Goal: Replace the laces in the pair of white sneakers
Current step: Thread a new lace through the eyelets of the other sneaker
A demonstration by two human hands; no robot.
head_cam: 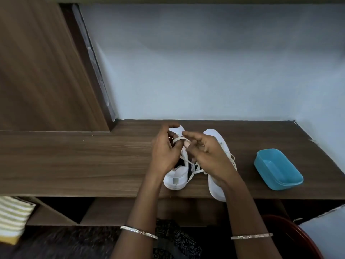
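Note:
Two white sneakers stand on the brown wooden desk (93, 161), heels toward me. The left sneaker (176, 177) is partly hidden by my left hand (165, 150), which curls around its upper and the white lace (179, 139). My right hand (204, 152) pinches the same lace just above the left sneaker, fingers bent. Loose lace strands (195, 168) hang between the shoes. The right sneaker (214, 182) lies under my right wrist, its toe pointing away and its heel reaching the desk's front edge.
A blue plastic tub (278, 169) sits on the desk to the right of the shoes. A wooden cabinet panel (43, 68) rises at the left. Below the desk are a striped cushion (13, 215) and a dark red rim (291, 232).

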